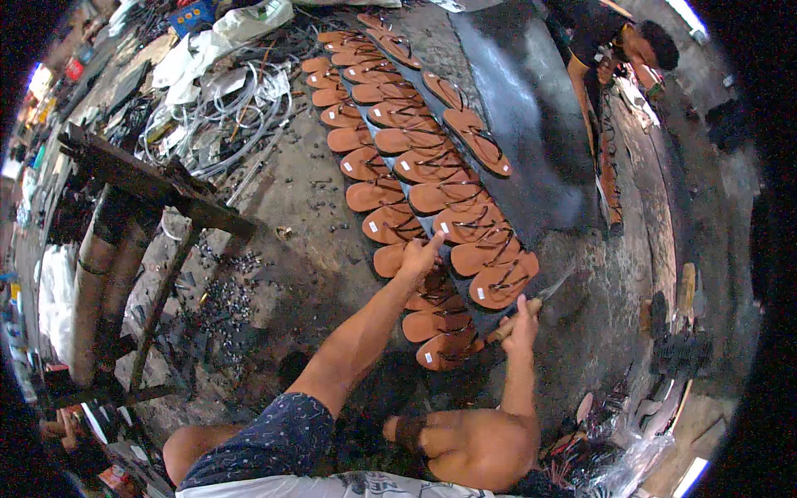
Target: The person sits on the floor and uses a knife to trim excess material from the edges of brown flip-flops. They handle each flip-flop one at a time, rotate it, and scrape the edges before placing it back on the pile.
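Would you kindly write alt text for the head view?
Overlapping brown sandals with dark straps lie in rows at center; the wearer's left-hand grip extends over them, while the right-hand grip holds a wooden-handled tool beside them. Another person is at upper right; dark scraps lie at left.

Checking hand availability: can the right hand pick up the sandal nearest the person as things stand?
Probably not cleanly: the right hand appears to have its grip around a wooden-handled tool. Otherwise the way seems free: the sandal lies close by, its labelled end uncovered.
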Motion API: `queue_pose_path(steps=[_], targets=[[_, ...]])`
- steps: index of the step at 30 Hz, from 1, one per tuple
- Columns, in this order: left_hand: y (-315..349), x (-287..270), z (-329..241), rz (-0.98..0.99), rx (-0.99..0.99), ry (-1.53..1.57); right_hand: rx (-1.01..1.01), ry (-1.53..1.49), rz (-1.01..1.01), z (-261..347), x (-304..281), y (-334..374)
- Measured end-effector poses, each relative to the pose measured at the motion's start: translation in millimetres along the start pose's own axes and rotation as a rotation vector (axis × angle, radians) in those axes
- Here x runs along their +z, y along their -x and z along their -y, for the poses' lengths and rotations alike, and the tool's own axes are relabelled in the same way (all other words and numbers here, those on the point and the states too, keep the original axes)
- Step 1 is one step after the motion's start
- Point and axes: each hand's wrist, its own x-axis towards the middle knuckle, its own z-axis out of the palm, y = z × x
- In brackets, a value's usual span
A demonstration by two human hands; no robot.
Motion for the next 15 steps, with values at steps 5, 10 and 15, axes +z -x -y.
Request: queue_pose_path(steps=[5,10,15], targets=[[54,14,-18,0.05,0.574,-0.414,-0.012,0.292,0.002,23,-62,38],[165,-11,34,0.799,1.035,-0.195,-0.19,0.735,0.08,45,-228,97],[47,-177,-58,0.195,0.482,-0.533,-0.391,1.232,-0.182,88,-439,101]])
